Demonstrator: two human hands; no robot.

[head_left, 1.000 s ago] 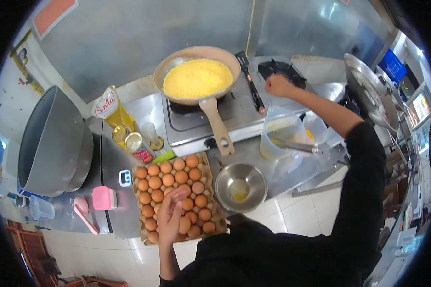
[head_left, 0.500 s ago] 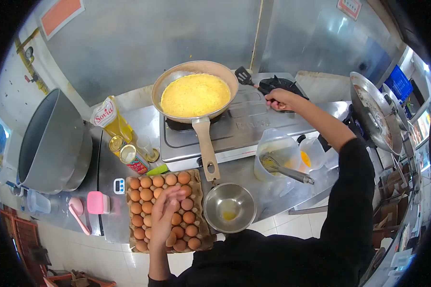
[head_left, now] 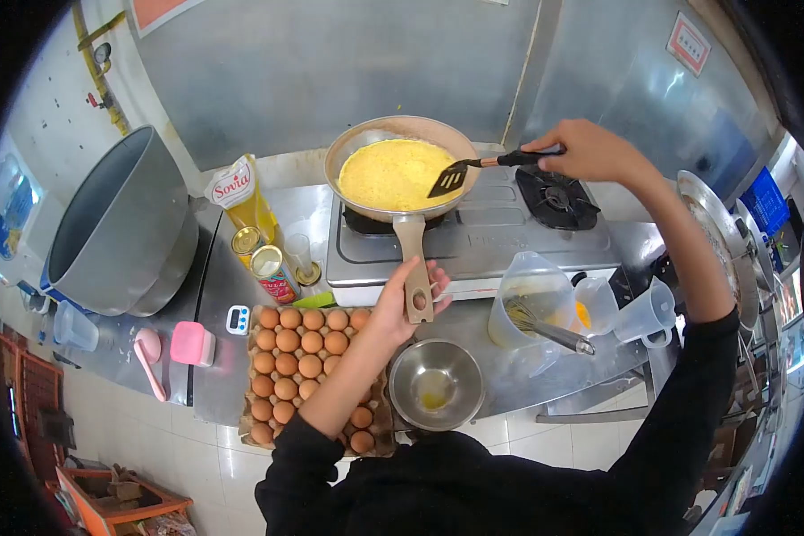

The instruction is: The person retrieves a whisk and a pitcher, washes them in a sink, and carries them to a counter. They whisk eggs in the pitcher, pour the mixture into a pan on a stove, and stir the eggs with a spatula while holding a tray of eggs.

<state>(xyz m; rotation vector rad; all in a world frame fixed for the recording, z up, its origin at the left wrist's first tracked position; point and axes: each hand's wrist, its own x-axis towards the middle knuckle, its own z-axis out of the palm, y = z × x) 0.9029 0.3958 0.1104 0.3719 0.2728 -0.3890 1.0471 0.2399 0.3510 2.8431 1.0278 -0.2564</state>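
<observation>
A yellow egg omelette (head_left: 389, 179) lies flat in a beige frying pan (head_left: 410, 234) over the left burner. My left hand (head_left: 395, 304) comes from below and closes round the pan's handle, fingertips showing on its right side. My right hand (head_left: 590, 150) grips the black handle of a slotted turner (head_left: 449, 181). The turner's blade is tilted over the right side of the omelette, inside the pan's rim. Under my left forearm sits a tray of brown eggs (head_left: 309, 342). A steel bowl (head_left: 437, 384) with a little yellowish liquid stands just right of it.
The gas stove's bare right burner (head_left: 556, 198) lies below my right hand. A plastic jug (head_left: 531, 295) holds a whisk (head_left: 554, 332); more jugs stand beside it. Left are an oil pouch (head_left: 246, 201), cans (head_left: 275, 275), a timer (head_left: 237, 320) and a large grey pot (head_left: 121, 232).
My left hand has moved from above the eggs to the pan's handle. My right hand has lifted the turner from the stove and brought its blade over the omelette. The view has shifted.
</observation>
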